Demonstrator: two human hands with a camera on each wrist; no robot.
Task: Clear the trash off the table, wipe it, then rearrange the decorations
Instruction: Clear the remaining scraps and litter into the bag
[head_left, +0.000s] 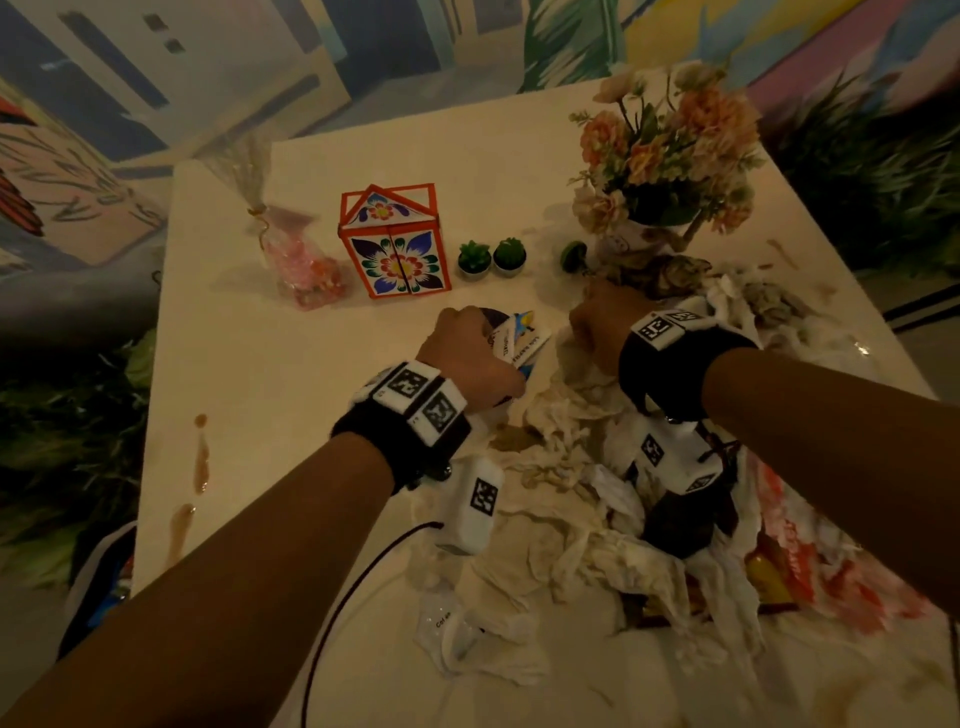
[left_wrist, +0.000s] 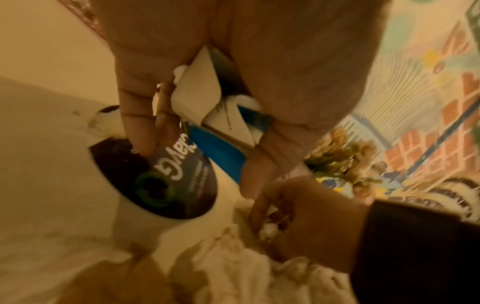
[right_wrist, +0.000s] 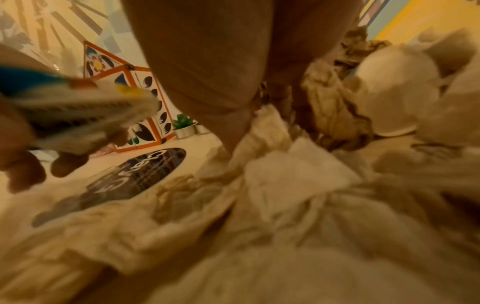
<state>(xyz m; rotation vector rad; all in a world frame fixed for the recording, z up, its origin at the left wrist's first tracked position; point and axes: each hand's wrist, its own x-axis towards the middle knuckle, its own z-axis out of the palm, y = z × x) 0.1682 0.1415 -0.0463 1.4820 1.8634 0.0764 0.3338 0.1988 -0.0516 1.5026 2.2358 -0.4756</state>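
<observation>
- Table (head_left: 234, 364) is judged to be at the trash-clearing stage: it is not yet wiped, brown spill streaks (head_left: 200, 462) are seen near its left edge, and the decorations are not yet rearranged.
- Crumpled tissues (head_left: 545, 545) are heaped across the near right part of the table, beside a red-and-white plastic bag (head_left: 789, 540).
- Flower vase (head_left: 670, 156), patterned box (head_left: 395, 244), pink sachet (head_left: 306, 265) and two small potted plants (head_left: 491, 257) are set along the far half.
- Left hand (head_left: 472, 353) is clamped on a bundle of trash: a blue-and-white carton (left_wrist: 221, 152) and a white cup (left_wrist: 155, 195) with a dark label are held by curled fingers (left_wrist: 135, 115).
- Right hand (head_left: 602, 327) is curled, fingers together, into the tissues at the edge of the heap; a wad is gripped.
</observation>
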